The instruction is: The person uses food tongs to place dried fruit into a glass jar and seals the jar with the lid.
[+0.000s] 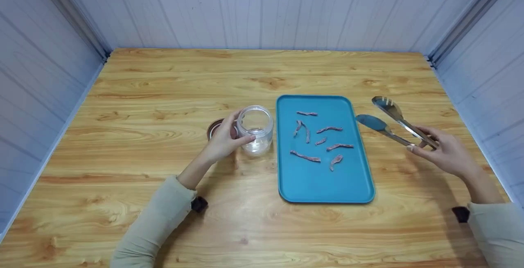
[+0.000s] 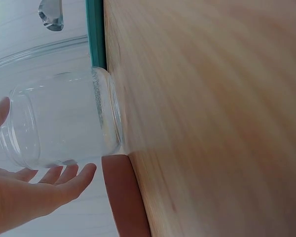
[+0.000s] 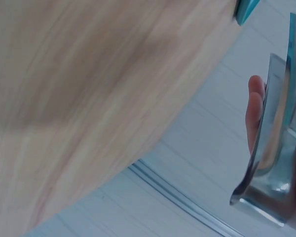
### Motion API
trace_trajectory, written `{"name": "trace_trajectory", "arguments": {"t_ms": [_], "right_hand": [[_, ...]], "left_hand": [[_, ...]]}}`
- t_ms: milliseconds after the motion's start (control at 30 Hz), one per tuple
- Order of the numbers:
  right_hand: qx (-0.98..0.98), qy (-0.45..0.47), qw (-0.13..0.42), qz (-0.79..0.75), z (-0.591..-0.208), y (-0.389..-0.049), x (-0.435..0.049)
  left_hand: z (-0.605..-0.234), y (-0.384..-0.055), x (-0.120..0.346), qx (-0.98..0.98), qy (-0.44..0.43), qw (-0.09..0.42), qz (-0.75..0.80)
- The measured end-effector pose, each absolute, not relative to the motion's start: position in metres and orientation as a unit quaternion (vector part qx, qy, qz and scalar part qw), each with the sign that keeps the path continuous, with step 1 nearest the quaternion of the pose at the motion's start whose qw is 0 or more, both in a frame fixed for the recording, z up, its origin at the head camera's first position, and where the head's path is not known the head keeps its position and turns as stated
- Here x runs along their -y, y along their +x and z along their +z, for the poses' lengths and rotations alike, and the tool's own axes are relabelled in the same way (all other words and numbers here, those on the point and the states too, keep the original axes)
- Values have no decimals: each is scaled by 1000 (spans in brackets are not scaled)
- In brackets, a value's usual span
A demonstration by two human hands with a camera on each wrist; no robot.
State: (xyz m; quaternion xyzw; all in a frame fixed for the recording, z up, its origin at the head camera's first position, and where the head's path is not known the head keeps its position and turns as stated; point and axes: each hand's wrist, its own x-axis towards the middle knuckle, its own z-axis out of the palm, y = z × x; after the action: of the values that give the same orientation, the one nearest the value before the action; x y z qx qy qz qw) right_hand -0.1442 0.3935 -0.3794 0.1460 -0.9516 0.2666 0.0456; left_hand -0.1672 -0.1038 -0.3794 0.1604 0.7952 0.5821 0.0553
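My left hand (image 1: 225, 140) grips a clear jar (image 1: 258, 137) near its rim, thumb on the near side and fingers round the far side. The jar stands upright on the table, its mouth uncovered; in the left wrist view the jar (image 2: 64, 118) looks see-through with nothing inside. My right hand (image 1: 448, 153) holds metal tongs (image 1: 403, 124) by their handles, raised above the table to the right of a blue tray (image 1: 323, 186). The two tong heads are spread apart and point toward the tray. Several thin brownish-pink strips (image 1: 305, 156), like dried meat, lie scattered on the tray.
A round reddish-brown lid (image 1: 213, 128) lies on the table just left of the jar, partly hidden by my left hand. The wooden table (image 1: 184, 79) is bordered by pale panel walls (image 1: 262, 10) at the back and both sides.
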Motion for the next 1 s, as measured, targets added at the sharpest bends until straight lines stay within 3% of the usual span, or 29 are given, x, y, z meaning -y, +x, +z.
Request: {"name": "trace_trajectory", "arguments": {"t_ms": [533,1000], "right_hand": [[943,225,65,238,-370,-136,-371],[919,274,14,282,-375,-129,-345]], "left_hand": [[-380,-167,104,-795,159,52,582],[-380,-168,103,-798,156,54,579]]}}
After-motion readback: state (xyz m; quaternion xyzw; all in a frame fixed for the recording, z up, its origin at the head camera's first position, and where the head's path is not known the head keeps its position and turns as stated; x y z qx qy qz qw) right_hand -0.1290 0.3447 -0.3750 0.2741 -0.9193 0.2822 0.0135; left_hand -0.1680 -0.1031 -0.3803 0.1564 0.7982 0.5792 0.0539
